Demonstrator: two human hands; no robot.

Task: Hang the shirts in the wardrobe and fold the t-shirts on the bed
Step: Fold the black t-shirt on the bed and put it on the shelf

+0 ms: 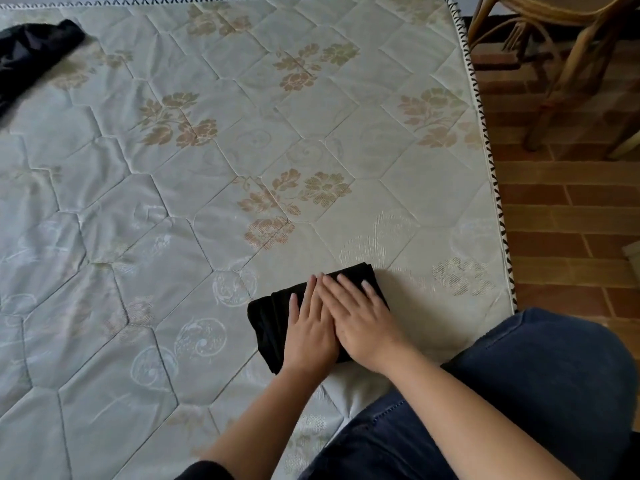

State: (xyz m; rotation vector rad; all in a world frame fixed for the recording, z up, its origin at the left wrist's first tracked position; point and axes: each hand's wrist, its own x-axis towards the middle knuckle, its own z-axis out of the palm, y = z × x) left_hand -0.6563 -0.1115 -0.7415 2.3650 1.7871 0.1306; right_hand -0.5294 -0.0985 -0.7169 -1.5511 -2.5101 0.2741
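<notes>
A small folded black t-shirt (pixel 268 320) lies on the quilted mattress (pixel 173 202) near its front right corner. Both my hands lie flat on top of it, side by side, fingers straight. My left hand (pixel 310 330) presses the middle of the bundle. My right hand (pixel 360 317) covers its right half, its fingers partly over my left hand's fingers. A second black garment (pixel 31 53) lies crumpled at the far left edge of the bed, partly cut off by the frame.
My knee in dark blue jeans (pixel 519 393) rests on the bed's front right corner. To the right is a brick floor (pixel 571 220). A wooden rattan chair (pixel 561 46) stands at the top right, close to the mattress edge.
</notes>
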